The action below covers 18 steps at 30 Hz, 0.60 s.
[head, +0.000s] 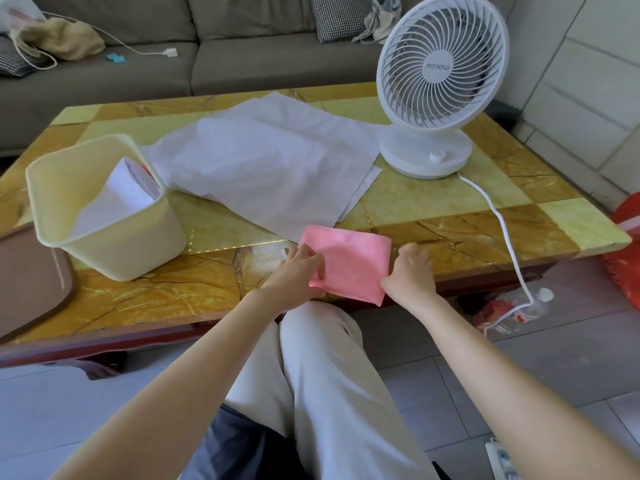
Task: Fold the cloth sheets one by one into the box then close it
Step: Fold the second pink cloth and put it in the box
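Both pink cloth (349, 266) edges — in fingers (313, 262).

At about one o'clock in my view stands a white round plastic table fan (441, 98). On the grey round hub (438, 67) in the middle of its front grille I can read one word in pale capital letters: "FITNOW". The letter N looks reversed there. At about four o'clock, on the floor, lies a clear plastic bottle (495, 311) with a red label, but its print is too blurred to read.
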{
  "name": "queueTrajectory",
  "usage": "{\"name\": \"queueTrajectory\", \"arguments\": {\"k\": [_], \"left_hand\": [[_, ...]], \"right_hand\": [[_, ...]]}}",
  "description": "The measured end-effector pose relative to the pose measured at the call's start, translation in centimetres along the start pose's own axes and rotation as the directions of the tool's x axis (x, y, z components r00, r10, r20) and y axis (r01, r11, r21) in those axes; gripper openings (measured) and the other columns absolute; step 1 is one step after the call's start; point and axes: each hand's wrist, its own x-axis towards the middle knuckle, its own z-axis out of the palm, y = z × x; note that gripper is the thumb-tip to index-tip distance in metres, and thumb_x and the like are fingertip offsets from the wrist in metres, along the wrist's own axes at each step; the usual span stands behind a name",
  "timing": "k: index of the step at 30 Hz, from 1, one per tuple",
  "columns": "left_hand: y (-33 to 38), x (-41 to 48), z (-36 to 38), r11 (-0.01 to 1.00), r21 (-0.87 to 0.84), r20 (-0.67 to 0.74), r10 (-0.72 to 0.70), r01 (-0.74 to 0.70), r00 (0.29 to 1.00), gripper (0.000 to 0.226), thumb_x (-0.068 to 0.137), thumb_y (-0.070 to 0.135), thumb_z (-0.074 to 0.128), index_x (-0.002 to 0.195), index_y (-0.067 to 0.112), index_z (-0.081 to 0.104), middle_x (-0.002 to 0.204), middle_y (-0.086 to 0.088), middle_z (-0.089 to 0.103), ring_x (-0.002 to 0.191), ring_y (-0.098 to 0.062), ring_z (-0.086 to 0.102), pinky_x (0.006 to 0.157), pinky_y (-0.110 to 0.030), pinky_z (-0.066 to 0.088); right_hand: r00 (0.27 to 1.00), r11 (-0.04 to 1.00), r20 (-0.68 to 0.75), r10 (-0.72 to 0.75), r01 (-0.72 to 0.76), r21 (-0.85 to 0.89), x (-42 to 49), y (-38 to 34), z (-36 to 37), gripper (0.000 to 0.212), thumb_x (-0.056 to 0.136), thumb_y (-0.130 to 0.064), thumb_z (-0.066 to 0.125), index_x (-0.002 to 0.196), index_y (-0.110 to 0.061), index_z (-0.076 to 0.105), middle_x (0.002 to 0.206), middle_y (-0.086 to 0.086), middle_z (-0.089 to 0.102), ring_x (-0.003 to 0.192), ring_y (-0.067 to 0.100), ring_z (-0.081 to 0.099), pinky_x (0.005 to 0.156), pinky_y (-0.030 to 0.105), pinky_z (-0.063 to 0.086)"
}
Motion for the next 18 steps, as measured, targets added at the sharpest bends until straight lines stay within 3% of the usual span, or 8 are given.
{"name": "queueTrajectory", "arguments": {"k": [2, 4, 6, 9, 13, 18], "left_hand": [[0.0, 0.1, -0.1, 1.0, 0.0, 0.008, 0.01, -0.01, 1.0, 0.026, 0.08, 0.021, 0.07, 0.101, 0.014, 0.055, 0.122, -0.004, 0.041, 0.116, -0.023, 0.034, 0.1, -0.039, 0.038], [-0.2, 0.1, -0.2, 1.0, -0.014, 0.018, 0.017, -0.017, 1.0, 0.024, 0.083, 0.025, 0.068, 0.1, 0.014, 0.056, 0.121, -0.004, 0.042, 0.116, -0.022, 0.035, 0.098, -0.04, 0.039], [-0.3, 0.1, -0.4, 0.999, -0.035, 0.026, 0.013, -0.012, 1.0, 0.02, 0.09, 0.03, 0.059, 0.102, 0.014, 0.057, 0.12, -0.003, 0.043, 0.116, -0.021, 0.036, 0.098, -0.04, 0.04], [-0.8, -0.1, -0.4, 0.999, 0.024, 0.044, 0.033, -0.034, 0.998, 0.023, 0.1, 0.024, 0.038, 0.111, 0.017, 0.057, 0.119, -0.004, 0.046, 0.116, -0.023, 0.035, 0.101, -0.043, 0.037], [-1.8, -0.7, -0.1, 0.993, 0.094, -0.07, -0.067, 0.073, 0.995, 0.026, 0.098, 0.026, 0.039, 0.119, 0.014, 0.048, 0.127, -0.004, 0.04, 0.123, -0.024, 0.033, 0.102, -0.04, 0.033], [-2.8, -0.9, 0.6, 0.978, 0.163, -0.122, -0.113, 0.132, 0.986, 0.039, 0.097, 0.033, 0.039, 0.133, 0.02, 0.036, 0.133, 0.0, 0.041, 0.124, -0.023, 0.036, 0.099, -0.036, 0.032]], "right_hand": [[0.979, 0.981, -0.099, -0.178, 0.169, -0.092, 0.2, -0.8, -0.6, 0.06, 0.082, -0.001, 0.06, 0.135, 0.001, 0.033, 0.137, 0.017, 0.034, 0.127, 0.031, 0.037, 0.103, 0.033, 0.036], [0.94, 0.934, -0.033, -0.341, 0.334, -0.124, 0.8, -1.9, -0.9, 0.059, 0.09, -0.007, 0.054, 0.142, 0.001, 0.027, 0.146, 0.017, 0.03, 0.137, 0.029, 0.029, 0.112, 0.034, 0.028], [0.91, 0.894, 0.088, -0.404, 0.413, -0.175, 1.8, -2.7, -0.9, 0.058, 0.096, -0.014, 0.048, 0.146, -0.001, 0.021, 0.153, 0.016, 0.023, 0.143, 0.028, 0.021, 0.117, 0.036, 0.021], [0.917, 0.895, 0.239, -0.32, 0.376, -0.24, 3.1, -2.9, -0.9, 0.055, 0.096, -0.022, 0.051, 0.144, -0.007, 0.03, 0.15, 0.011, 0.034, 0.138, 0.029, 0.032, 0.112, 0.04, 0.03], [0.93, 0.849, 0.237, -0.28, 0.355, -0.392, 3.4, -2.6, -0.9, 0.063, 0.089, -0.034, 0.061, 0.141, -0.008, 0.036, 0.146, 0.01, 0.038, 0.134, 0.03, 0.037, 0.108, 0.043, 0.036], [0.947, 0.95, 0.257, -0.194, 0.246, -0.191, 2.7, -1.3, -1.0, 0.08, 0.079, -0.039, 0.072, 0.141, -0.005, 0.034, 0.141, 0.01, 0.041, 0.124, 0.027, 0.047, 0.095, 0.035, 0.043]]}}
